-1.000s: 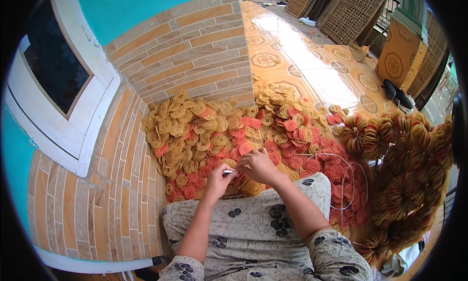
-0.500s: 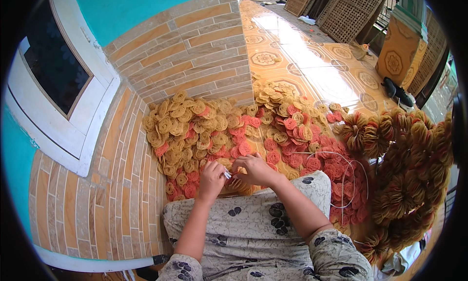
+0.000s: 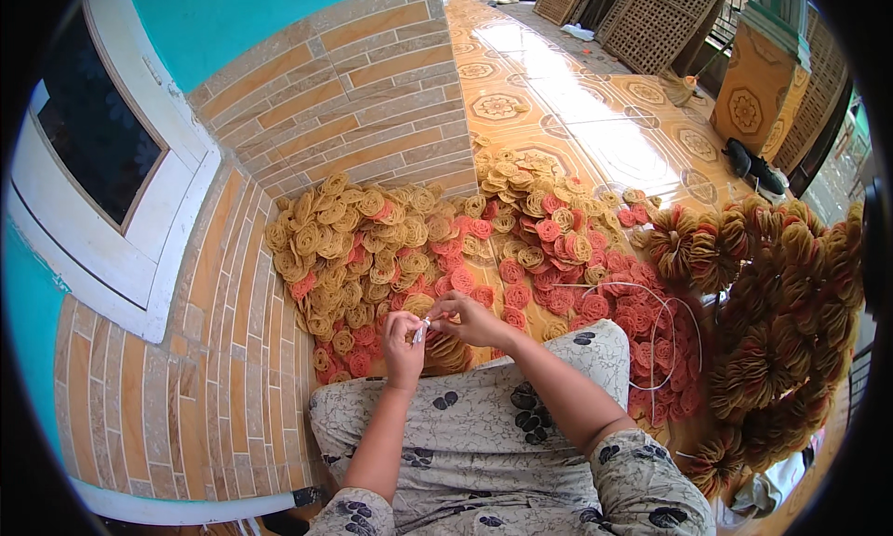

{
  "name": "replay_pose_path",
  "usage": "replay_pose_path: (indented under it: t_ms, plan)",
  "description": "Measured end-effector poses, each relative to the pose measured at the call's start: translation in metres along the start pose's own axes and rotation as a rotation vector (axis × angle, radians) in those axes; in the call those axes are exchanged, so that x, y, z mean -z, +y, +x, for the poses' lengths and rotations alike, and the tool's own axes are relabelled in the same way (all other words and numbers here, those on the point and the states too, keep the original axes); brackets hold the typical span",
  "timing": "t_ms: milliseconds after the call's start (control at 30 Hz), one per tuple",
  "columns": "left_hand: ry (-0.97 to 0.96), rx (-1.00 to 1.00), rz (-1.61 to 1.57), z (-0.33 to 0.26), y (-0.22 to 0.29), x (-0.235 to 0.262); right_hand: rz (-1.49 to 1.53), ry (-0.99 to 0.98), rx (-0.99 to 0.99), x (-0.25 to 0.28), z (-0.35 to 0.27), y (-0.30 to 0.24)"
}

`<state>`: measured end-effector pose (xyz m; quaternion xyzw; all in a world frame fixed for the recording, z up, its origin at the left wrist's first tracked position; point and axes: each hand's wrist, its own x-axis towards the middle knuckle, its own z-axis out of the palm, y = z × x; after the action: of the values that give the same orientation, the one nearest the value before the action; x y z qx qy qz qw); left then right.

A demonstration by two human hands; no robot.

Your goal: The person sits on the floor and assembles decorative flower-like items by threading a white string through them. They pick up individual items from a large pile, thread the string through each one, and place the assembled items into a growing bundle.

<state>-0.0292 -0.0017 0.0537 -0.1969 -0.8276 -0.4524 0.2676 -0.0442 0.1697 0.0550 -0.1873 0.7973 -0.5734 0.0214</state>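
Note:
Both hands meet above my lap at a small white strip or cord (image 3: 420,333). My left hand (image 3: 402,350) pinches it with closed fingers, and its loose end hangs beside them. From the other side, the fingertips of my right hand (image 3: 471,320) grip the same white piece. Just under the hands, partly hidden by them, is a bundle of tan lacy discs (image 3: 450,354). Beyond my knees spreads a heap of tan rosette-shaped discs (image 3: 349,220), with coral-pink discs (image 3: 642,299) mixed in and massed at the right.
Strung clusters of tan and red discs (image 3: 767,341) stand at my right. A thin white cord (image 3: 672,336) loops over the pink discs. Brick-patterned walls (image 3: 344,99) bound the left and front. Black shoes (image 3: 752,168) and woven panels (image 3: 660,20) are farther off on the tiled floor (image 3: 581,117).
My hands have drawn closer together around the white piece, and the right fingertips now touch it. The whole view has shifted slightly.

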Motion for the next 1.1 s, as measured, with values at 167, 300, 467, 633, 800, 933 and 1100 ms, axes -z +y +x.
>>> replay_pose_path:
  t_ms: [167,300,467,633,800,933,1100]
  plan:
    - [-0.02,-0.024,0.036,0.0,0.002,0.005,-0.537,0.094,0.095,0.017,-0.004,-0.026]
    - [0.02,-0.002,0.063,0.0,0.004,0.006,-0.429,0.339,-0.064,0.022,-0.001,-0.034]
    - [0.023,-0.022,0.131,0.001,0.016,0.001,0.003,0.185,-0.214,0.001,0.002,-0.018]
    - [-0.031,-0.076,0.195,0.004,0.023,0.002,0.065,0.273,-0.212,-0.013,0.006,-0.002]
    - [-0.049,0.064,0.027,-0.008,0.009,-0.001,-0.162,0.481,-0.22,-0.009,0.007,0.009]
    - [-0.015,0.238,-0.131,-0.034,0.004,-0.005,-0.144,0.539,-0.342,0.002,0.012,0.027]
    - [-0.038,0.299,-0.143,-0.063,0.006,0.0,-0.138,0.571,-0.502,0.015,0.015,0.047]
